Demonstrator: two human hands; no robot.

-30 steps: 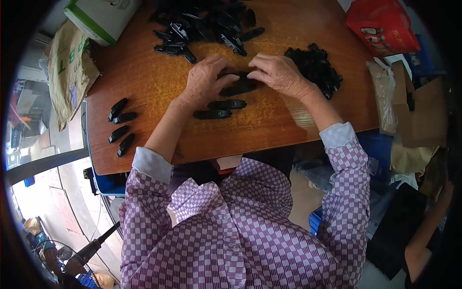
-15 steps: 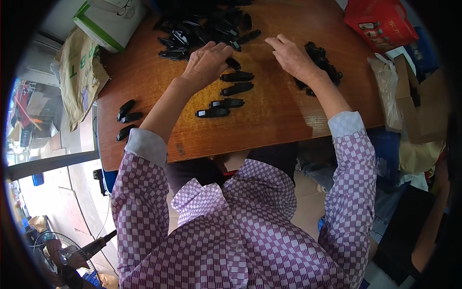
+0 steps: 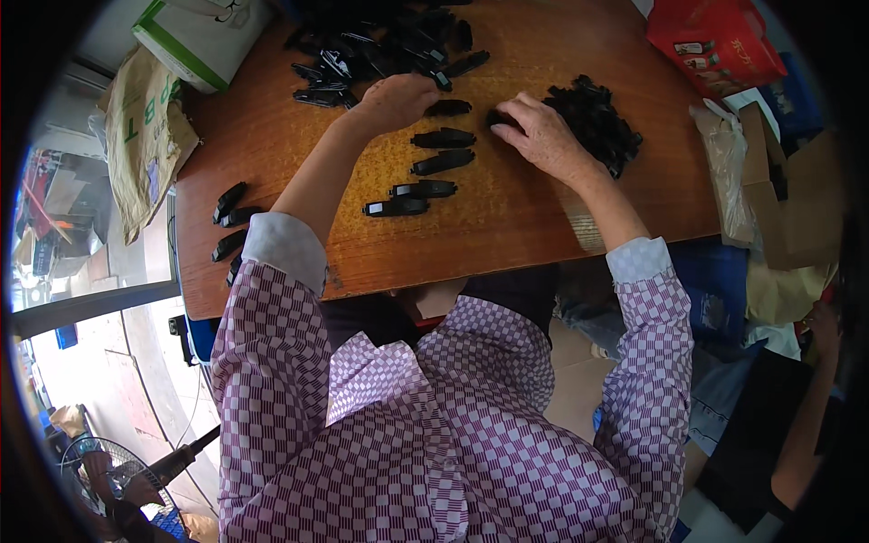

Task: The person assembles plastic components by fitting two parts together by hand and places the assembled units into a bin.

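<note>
My left hand (image 3: 398, 101) is at the near edge of a heap of black plastic parts (image 3: 380, 45). Its fingers are curled together, and whatever they may hold is hidden. Just beside its fingertips a slim black plastic part (image 3: 448, 108) lies on the table. Nearer to me several similar parts form a loose column, among them a long one (image 3: 444, 162) and one with a pale end (image 3: 396, 208). My right hand (image 3: 541, 136) pinches a small black part (image 3: 500, 119), mostly covered by the fingers, left of a second black pile (image 3: 597, 122).
Several black parts (image 3: 228, 244) lie at the left edge of the wooden table (image 3: 507, 226). A white and green bag (image 3: 190, 45) and a tan sack (image 3: 149, 136) are at the far left. A red bag (image 3: 715, 45) and an open cardboard box (image 3: 797, 199) stand right. Another person's arm (image 3: 806, 434) shows lower right.
My right hand has moved slightly nearer to me and left, and a dark part now shows at its fingers. My left hand has shifted slightly, uncovering the part beside its fingertips.
</note>
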